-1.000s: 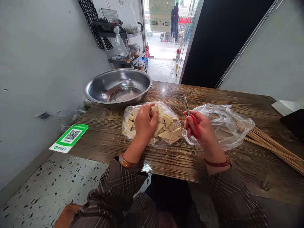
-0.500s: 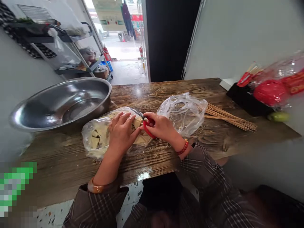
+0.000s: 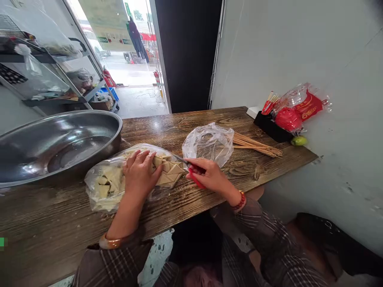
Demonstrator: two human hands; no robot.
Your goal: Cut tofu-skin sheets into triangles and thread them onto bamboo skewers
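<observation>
My right hand (image 3: 209,175) is closed round red-handled scissors (image 3: 196,179), whose dark blades point left toward the flat pale pieces. These pale yellow pieces (image 3: 172,173), looking like cut tofu sheets, spill from the mouth of a clear plastic bag (image 3: 103,189). Across the top of the bag lies my left hand (image 3: 140,171), fingers somewhat spread and thumb out beside the pieces. Its palm side is hidden. More pieces show inside the bag, left of this hand.
A large steel basin (image 3: 74,139) stands at the left. Right of the scissors are a crumpled clear bag (image 3: 209,143) and bamboo skewers (image 3: 257,144). A black box (image 3: 273,128) with red packets sits by the wall, near a green fruit (image 3: 298,140). The wooden table (image 3: 191,207) has a near edge.
The view has shifted right. My right hand and the scissors have drawn back to the right, away from my left hand, uncovering more pale pieces. The left hand stays on the bag.
</observation>
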